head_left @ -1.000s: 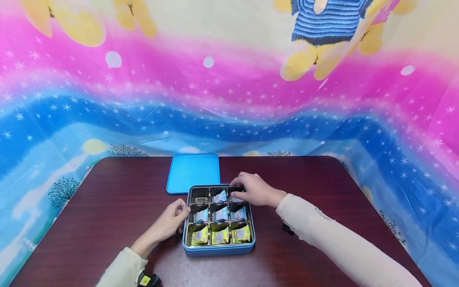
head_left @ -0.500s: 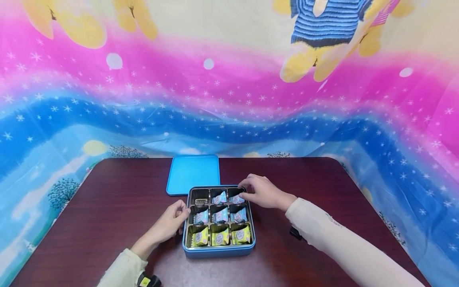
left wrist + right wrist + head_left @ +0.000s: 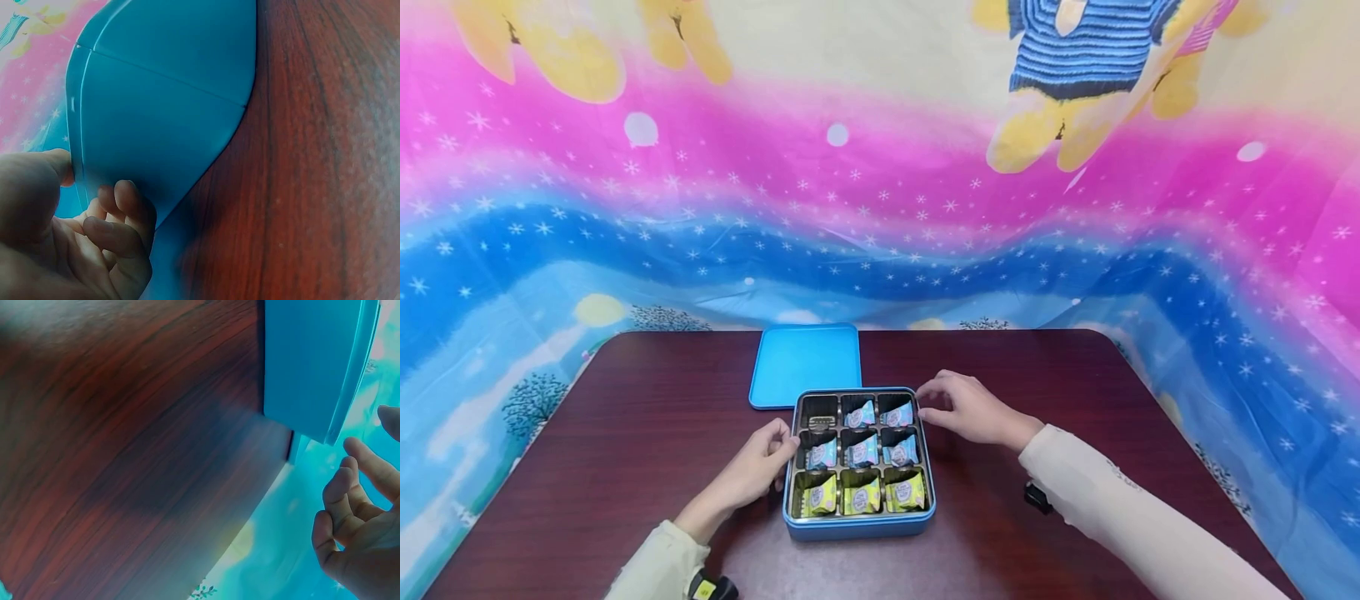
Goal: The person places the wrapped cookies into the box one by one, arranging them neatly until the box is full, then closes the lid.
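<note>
A blue tin (image 3: pixel 861 528) sits on the table, its inner tray split into compartments. Blue-wrapped sweets (image 3: pixel 861 451) fill the middle row and two back compartments; the back left compartment (image 3: pixel 818 410) has no sweet. Yellow-wrapped sweets (image 3: pixel 862 497) lie in the front row. My left hand (image 3: pixel 758 463) holds the tin's left side, thumb at the rim and fingers curled by the outer wall, as the left wrist view shows. Just off the back right corner, my right hand (image 3: pixel 973 408) hovers with loosely bent fingers and nothing in them; the right wrist view shows them apart from the tin.
Behind the tin, toward the back edge, lies a flat blue lid (image 3: pixel 805 365). The dark red-brown wooden table (image 3: pixel 640 433) extends to both sides. A colourful printed cloth (image 3: pixel 880 192) hangs close behind and around it.
My right hand has drawn back to the right, out of the back right compartment, leaving a blue-wrapped sweet there in plain sight. The left hand and tin stay almost where they were.
</note>
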Action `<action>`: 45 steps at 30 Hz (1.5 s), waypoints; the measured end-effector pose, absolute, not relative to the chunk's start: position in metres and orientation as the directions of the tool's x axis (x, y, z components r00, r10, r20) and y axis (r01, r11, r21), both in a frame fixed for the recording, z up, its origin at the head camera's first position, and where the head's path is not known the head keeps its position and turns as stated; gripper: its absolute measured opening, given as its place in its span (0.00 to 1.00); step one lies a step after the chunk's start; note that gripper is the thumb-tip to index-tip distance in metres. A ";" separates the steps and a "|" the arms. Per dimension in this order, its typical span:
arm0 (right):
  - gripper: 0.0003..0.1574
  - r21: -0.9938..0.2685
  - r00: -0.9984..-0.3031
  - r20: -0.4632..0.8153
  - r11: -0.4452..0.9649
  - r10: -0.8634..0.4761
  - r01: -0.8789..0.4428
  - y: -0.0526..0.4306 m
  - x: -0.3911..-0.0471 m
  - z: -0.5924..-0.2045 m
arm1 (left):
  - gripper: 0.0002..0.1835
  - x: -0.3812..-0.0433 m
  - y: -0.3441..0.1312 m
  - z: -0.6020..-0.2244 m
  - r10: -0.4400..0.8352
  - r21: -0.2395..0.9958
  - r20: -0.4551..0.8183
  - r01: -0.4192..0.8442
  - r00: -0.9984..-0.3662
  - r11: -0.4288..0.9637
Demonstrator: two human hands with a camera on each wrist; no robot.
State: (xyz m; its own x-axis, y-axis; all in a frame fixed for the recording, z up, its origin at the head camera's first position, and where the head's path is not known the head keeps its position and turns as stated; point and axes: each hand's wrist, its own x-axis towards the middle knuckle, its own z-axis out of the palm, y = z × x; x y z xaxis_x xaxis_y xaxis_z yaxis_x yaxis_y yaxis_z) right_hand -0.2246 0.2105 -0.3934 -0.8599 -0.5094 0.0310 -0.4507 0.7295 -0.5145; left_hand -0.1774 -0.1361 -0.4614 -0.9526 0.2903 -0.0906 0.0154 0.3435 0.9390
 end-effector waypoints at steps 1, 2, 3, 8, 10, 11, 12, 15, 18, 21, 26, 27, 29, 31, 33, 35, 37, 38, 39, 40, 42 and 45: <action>0.19 -0.516 -0.862 0.032 0.730 -0.507 -0.448 0.212 -0.224 -0.393 | 0.12 -0.177 -0.136 -0.461 0.290 0.939 -0.091 0.015 -0.953 0.344; 0.19 -0.516 -0.863 0.033 0.731 -0.503 -0.446 0.214 -0.223 -0.393 | 0.12 -0.177 -0.136 -0.461 0.291 0.939 -0.091 0.015 -0.953 0.344; 0.19 -0.519 -0.866 0.032 0.732 -0.500 -0.442 0.215 -0.222 -0.393 | 0.12 -0.177 -0.136 -0.461 0.290 0.939 -0.092 0.015 -0.953 0.344; 0.19 -0.511 -0.871 0.023 0.743 -0.491 -0.432 0.223 -0.220 -0.392 | 0.12 -0.177 -0.137 -0.461 0.291 0.938 -0.092 0.016 -0.952 0.347; 0.20 -0.512 -0.871 0.020 0.744 -0.490 -0.430 0.226 -0.220 -0.391 | 0.12 -0.177 -0.137 -0.461 0.290 0.937 -0.092 0.016 -0.953 0.349; 0.20 -0.513 -0.872 0.019 0.744 -0.489 -0.429 0.228 -0.219 -0.391 | 0.12 -0.178 -0.137 -0.462 0.289 0.936 -0.093 0.015 -0.953 0.350; 0.20 -0.514 -0.872 0.018 0.744 -0.489 -0.428 0.229 -0.219 -0.391 | 0.12 -0.178 -0.137 -0.462 0.288 0.936 -0.093 0.015 -0.953 0.351; 0.21 -0.513 -0.872 0.019 0.743 -0.490 -0.429 0.234 -0.218 -0.391 | 0.12 -0.179 -0.137 -0.462 0.285 0.934 -0.094 0.014 -0.954 0.356; 0.20 -0.509 -0.872 0.020 0.745 -0.490 -0.430 0.239 -0.217 -0.392 | 0.12 -0.179 -0.137 -0.462 0.284 0.934 -0.094 0.014 -0.954 0.357; 0.20 -0.506 -0.873 0.014 0.750 -0.487 -0.426 0.244 -0.215 -0.393 | 0.12 -0.178 -0.137 -0.460 0.288 0.937 -0.093 0.014 -0.953 0.348; 0.20 -0.511 -0.878 0.005 0.753 -0.479 -0.414 0.253 -0.211 -0.396 | 0.12 -0.177 -0.137 -0.459 0.292 0.940 -0.090 0.015 -0.952 0.340; 0.21 -0.512 -0.878 0.005 0.753 -0.479 -0.414 0.255 -0.210 -0.398 | 0.12 -0.177 -0.136 -0.459 0.291 0.940 -0.089 0.016 -0.952 0.340; 0.21 -0.513 -0.882 0.000 0.757 -0.472 -0.405 0.259 -0.208 -0.400 | 0.12 -0.177 -0.136 -0.459 0.290 0.940 -0.089 0.016 -0.953 0.342; 0.21 -0.510 -0.882 -0.001 0.759 -0.471 -0.405 0.264 -0.206 -0.403 | 0.12 -0.177 -0.136 -0.459 0.288 0.939 -0.093 0.012 -0.953 0.343; 0.22 -0.510 -0.882 0.001 0.759 -0.470 -0.405 0.267 -0.204 -0.405 | 0.12 -0.177 -0.136 -0.458 0.286 0.939 -0.097 0.007 -0.953 0.343; 0.21 -0.507 -0.881 0.011 0.757 -0.473 -0.412 0.271 -0.201 -0.406 | 0.12 -0.178 -0.136 -0.458 0.285 0.940 -0.101 0.003 -0.953 0.342; 0.21 -0.508 -0.881 0.017 0.755 -0.473 -0.415 0.274 -0.200 -0.407 | 0.12 -0.178 -0.136 -0.457 0.285 0.940 -0.102 0.002 -0.953 0.342; 0.21 -0.510 -0.883 0.019 0.755 -0.470 -0.413 0.276 -0.199 -0.407 | 0.12 -0.178 -0.136 -0.458 0.284 0.940 -0.101 0.002 -0.953 0.342; 0.21 -0.511 -0.885 0.019 0.756 -0.466 -0.409 0.277 -0.198 -0.407 | 0.12 -0.178 -0.136 -0.458 0.284 0.940 -0.102 0.001 -0.954 0.343; 0.21 -0.511 -0.887 0.018 0.758 -0.462 -0.405 0.279 -0.198 -0.407 | 0.12 -0.178 -0.136 -0.458 0.284 0.940 -0.100 0.003 -0.954 0.342; 0.21 -0.512 -0.889 0.017 0.760 -0.457 -0.400 0.282 -0.197 -0.407 | 0.12 -0.178 -0.136 -0.459 0.285 0.940 -0.096 0.007 -0.954 0.341; 0.20 -0.515 -0.891 0.007 0.762 -0.454 -0.393 0.288 -0.195 -0.407 | 0.12 -0.178 -0.136 -0.459 0.286 0.941 -0.095 0.008 -0.954 0.339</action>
State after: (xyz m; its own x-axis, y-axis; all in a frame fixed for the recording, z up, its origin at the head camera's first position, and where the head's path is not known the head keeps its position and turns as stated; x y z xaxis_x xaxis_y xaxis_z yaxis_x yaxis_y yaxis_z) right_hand -0.1946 0.2881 -0.4071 -0.8908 -0.4544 0.0067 -0.3925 0.7618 -0.5153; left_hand -0.1780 -0.1359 -0.4592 -0.9537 0.2856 -0.0945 0.0084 0.3393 0.9406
